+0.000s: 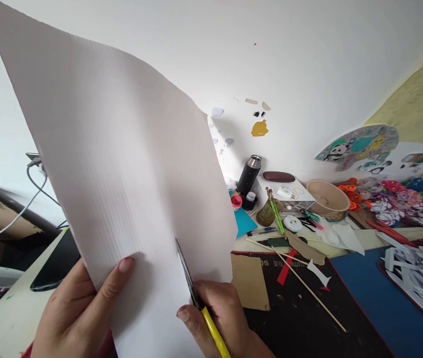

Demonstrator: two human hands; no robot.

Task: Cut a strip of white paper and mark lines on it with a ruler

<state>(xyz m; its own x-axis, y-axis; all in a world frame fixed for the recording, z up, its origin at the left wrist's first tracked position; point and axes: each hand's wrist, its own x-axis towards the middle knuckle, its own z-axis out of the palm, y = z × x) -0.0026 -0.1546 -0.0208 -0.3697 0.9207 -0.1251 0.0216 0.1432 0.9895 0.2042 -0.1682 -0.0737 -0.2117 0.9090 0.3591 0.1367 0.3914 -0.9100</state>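
Observation:
A large white sheet of corrugated card (122, 149) stands raised in front of the camera, bent along its length. My left hand (80, 303) grips its lower left edge, thumb on the near face and fingers behind. Closed around yellow-handled scissors (213, 325), my right hand (222, 313) is at the lower right part of the card. The dark blades point up and lie against the card, beside a strip on its left. Part of the handles is hidden by the right hand.
A black mat (293, 323) holds brown cardboard (250, 281), thin sticks and red scraps. Behind are a black thermos (249, 174), a beige bowl (328, 195) and a white box. White paper strips (420, 278) lie right, a black phone-like object (56, 263) left.

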